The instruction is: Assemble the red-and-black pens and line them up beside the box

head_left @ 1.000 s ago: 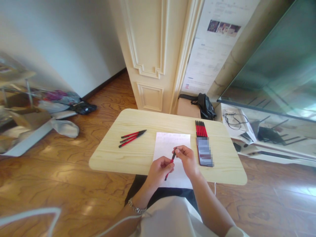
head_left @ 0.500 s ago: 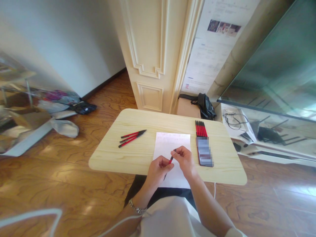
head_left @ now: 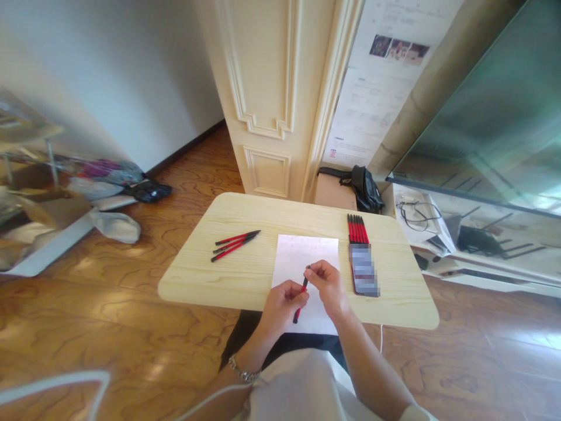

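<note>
Over the white sheet of paper, both hands hold one red and black pen. My left hand pinches the pen around its middle, with the lower end pointing toward me. My right hand has its fingertips closed at the pen's upper black end. To the left on the table lie several red and black pens, slightly fanned. A row of similar pens sits side by side at the right, just beyond a phone with a blurred screen.
The small light-wood table has rounded corners. Behind it stand a cream panelled door and a black bag. A low white cabinet with cables is at the right; bags and boxes lie on the floor at the left.
The pen has shifted and turned a little in my fingers, so more of its red lower part shows below my left hand. Both hands stay nearly in place.
</note>
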Available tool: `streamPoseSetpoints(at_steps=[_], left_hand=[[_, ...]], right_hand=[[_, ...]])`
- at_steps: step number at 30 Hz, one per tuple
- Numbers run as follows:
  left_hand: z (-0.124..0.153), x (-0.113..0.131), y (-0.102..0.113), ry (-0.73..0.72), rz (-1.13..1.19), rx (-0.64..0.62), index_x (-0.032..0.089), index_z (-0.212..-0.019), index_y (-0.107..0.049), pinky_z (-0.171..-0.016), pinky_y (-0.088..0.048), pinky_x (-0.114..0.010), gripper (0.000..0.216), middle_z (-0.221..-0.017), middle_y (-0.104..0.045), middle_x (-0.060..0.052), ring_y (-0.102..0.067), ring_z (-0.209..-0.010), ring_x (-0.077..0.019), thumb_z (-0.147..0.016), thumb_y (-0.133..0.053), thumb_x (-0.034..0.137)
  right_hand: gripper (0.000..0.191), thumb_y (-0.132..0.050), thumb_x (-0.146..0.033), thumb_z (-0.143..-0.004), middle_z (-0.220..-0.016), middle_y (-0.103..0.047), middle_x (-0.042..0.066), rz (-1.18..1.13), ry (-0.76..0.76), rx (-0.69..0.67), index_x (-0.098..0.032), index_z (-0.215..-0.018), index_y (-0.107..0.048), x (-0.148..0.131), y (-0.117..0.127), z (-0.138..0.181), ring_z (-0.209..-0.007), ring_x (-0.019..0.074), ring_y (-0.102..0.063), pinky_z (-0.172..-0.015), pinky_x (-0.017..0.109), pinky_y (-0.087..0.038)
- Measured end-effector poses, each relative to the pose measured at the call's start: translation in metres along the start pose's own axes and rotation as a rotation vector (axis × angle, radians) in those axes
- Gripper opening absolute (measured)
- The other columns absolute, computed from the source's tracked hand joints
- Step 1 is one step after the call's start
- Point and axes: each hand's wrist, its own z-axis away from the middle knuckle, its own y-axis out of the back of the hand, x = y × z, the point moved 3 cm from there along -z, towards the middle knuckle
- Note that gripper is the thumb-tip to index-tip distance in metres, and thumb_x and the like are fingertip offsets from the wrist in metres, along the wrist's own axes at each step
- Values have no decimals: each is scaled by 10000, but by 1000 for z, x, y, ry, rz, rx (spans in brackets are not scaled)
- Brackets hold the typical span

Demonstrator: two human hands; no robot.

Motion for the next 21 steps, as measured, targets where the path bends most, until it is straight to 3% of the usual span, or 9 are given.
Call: streamPoseSetpoints(at_steps=[5,12,18,21], left_hand=[[1,8,-5,26,81,-110,137,-829,-635,-562,-457,-253,234,-668,-666,-46,-595,-586,-145,-758,-655,358],[0,3,-2,-27,-87,25,148,-751,-635,-503,-402,-219,190,-613,-647,-19,-565,-534,-125,-724,-680,331],[2,11,-7,-10,-3,-67,148,-794,-646,-537,-429,-238,206,-618,-647,-21,-571,-543,-131,-755,-644,351],[2,12,-6,-6,-51,-29,158,-741,-638,-507,-408,-227,190,-597,-639,-12,-556,-516,-126,-730,-662,345]], right_hand=[[284,-582,-414,-813,-800,-662,40,-78,-61,-113,-192,-963,-676,-8,-3,2,-705,155,-571,-661,295,-449],[203,-668,-368,-743,-724,-684,44,-25,-66,-26,-172,-791,-687,-4,-4,0,-691,169,-592,-662,291,-436],[273,-595,-419,-803,-759,-677,47,-56,-74,-90,-176,-872,-698,-6,-4,2,-662,154,-573,-622,285,-430],[277,-586,-420,-811,-738,-681,51,-16,-48,-67,-171,-837,-705,-7,-3,2,-656,158,-568,-623,289,-428]])
